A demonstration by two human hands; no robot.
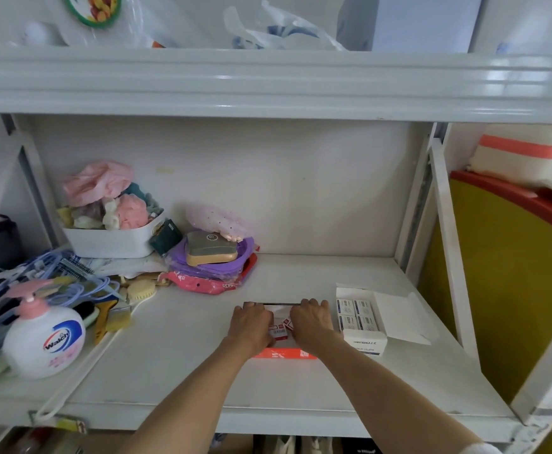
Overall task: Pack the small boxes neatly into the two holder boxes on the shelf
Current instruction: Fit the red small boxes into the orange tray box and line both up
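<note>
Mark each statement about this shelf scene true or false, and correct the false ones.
1. Both hands are on the red holder box. True: the left hand and right hand rest on the red holder box.
2. The white holder box stands left of the red one. False: the white holder box is to its right.
3. The white holder box is open. True: small boxes show inside.
4. The soap bottle has a blue pump. False: the soap bottle has a pink pump.
</note>
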